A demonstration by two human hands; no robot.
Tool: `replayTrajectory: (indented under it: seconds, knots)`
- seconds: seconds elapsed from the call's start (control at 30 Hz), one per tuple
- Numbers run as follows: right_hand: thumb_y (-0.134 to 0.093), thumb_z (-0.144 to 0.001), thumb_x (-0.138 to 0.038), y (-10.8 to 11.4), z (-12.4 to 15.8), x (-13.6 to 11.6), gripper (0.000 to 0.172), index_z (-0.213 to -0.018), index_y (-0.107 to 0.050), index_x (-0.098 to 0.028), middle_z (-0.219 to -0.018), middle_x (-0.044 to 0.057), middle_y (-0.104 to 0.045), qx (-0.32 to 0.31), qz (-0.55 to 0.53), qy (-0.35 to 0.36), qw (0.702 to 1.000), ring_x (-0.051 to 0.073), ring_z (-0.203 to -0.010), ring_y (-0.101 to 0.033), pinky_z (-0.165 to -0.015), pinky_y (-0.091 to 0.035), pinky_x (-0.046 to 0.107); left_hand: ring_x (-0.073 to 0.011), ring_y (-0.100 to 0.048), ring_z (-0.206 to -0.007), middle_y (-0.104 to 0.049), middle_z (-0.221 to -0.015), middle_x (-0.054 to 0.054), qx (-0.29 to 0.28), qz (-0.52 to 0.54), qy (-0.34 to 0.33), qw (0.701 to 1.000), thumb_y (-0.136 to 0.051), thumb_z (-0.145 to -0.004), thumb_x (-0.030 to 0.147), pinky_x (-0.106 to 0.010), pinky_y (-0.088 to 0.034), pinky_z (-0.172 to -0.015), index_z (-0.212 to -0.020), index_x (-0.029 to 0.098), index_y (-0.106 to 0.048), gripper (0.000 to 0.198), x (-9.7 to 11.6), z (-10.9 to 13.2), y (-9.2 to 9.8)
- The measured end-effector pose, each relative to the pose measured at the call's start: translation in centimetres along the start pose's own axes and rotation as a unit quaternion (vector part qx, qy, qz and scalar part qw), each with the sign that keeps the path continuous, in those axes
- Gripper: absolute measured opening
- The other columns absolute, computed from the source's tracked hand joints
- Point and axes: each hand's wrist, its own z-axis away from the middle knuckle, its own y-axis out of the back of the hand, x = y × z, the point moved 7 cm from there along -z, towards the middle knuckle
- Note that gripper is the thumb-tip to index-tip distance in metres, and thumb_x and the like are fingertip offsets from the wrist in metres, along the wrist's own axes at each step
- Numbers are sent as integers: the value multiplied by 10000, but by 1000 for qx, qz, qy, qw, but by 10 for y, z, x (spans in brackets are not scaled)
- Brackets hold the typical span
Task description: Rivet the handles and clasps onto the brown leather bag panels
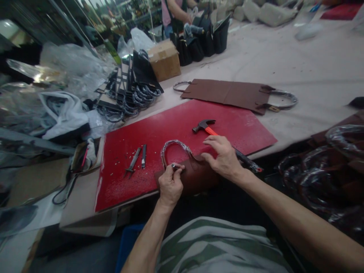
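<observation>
My left hand (170,184) pinches a short metal rod-like tool (178,167) over a brown leather bag panel (199,176). A handle (174,143) wrapped in clear plastic arches up from that panel onto the red board (159,131). My right hand (223,157) has its fingers spread, thumb and fingers apart, at the panel's right end; whether it touches the leather I cannot tell. Just beyond its fingertips lies a claw hammer (209,128) with an orange-red handle, partly hidden by the hand. The panel hangs over the board's near edge.
On the board's left lie a divider-like metal tool (132,163) and a slim cutter (144,156). Another brown bag piece (224,94) lies behind. Black bag parts (131,87), a cardboard box (165,60) and a co-worker (179,13) are farther back. Wrapped brown handles (318,174) pile up right.
</observation>
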Motion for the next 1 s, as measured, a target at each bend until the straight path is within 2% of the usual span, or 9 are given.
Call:
replayTrajectory:
  seconds: [0.17,0.27,0.47,0.57,0.63,0.73,0.8,0.93,1.0]
  knots:
    - [-636,-788,-246,25,-2,60,219,-984,-599,-158,-1127,188,-560,-128,119,-247,953,362,-1095,-491,-992,-388,533,-141,-731,-829,-742,-870,-29,6,-8,-58,998,-506,-948,158,-215,-570,-776,-940,190,-610,110,3,0,-2]
    - [-619,-744,-174,24,-8,68,110,-817,-538,-162,-904,133,-585,-179,74,-298,935,280,-940,-558,-866,-462,414,-141,-728,-794,-739,-850,-22,11,-12,-69,997,-502,-945,160,-213,-570,-763,-942,192,-610,113,3,-1,-3]
    - [-512,-775,-179,8,-15,42,51,-742,-472,-180,-642,7,-499,-265,-108,-349,892,102,-502,-463,-473,-417,227,-157,-727,-802,-730,-849,-34,9,-7,-66,998,-486,-942,172,-225,-575,-762,-936,201,-609,127,3,-3,-7]
    - [-404,-909,-333,23,-13,10,182,-777,-407,-209,-622,-39,-421,-239,-169,-351,889,78,-420,-358,-392,-343,211,-163,-729,-797,-731,-834,-35,11,-6,-66,998,-487,-944,171,-224,-573,-746,-928,201,-613,131,2,-2,-7]
    - [-343,-957,-498,43,-13,-16,317,-822,-415,-220,-610,-51,-409,-176,-191,-321,911,85,-406,-351,-375,-305,214,-167,-728,-803,-733,-842,-41,11,-8,-66,998,-487,-947,180,-229,-573,-749,-931,199,-617,132,1,-2,-7]
    - [-358,-965,-563,79,-12,-54,395,-795,-446,-218,-567,-35,-438,-63,-89,-169,980,104,-435,-392,-432,-289,233,-170,-727,-822,-738,-867,-51,13,-10,-77,997,-482,-953,183,-238,-574,-771,-944,195,-622,142,1,0,-8]
    - [-375,-976,-483,84,-6,-75,357,-738,-427,-222,-546,-21,-453,-70,34,-44,996,111,-443,-386,-467,-251,256,-170,-728,-814,-739,-859,-54,17,-14,-89,996,-479,-954,180,-237,-576,-767,-947,192,-624,145,1,1,-8]
    - [-399,-972,-360,76,2,-94,282,-727,-438,-225,-518,-19,-468,-193,176,77,962,122,-406,-343,-476,-167,293,-169,-733,-789,-741,-840,-54,25,-21,-98,995,-480,-952,185,-233,-582,-759,-942,192,-626,147,0,2,-8]
    - [-411,-984,-375,92,-6,-109,296,-728,-434,-227,-516,-32,-444,-137,159,84,974,119,-413,-358,-472,-200,278,-169,-733,-807,-744,-859,-55,22,-25,-96,995,-480,-950,182,-239,-582,-777,-952,194,-627,147,0,2,-9]
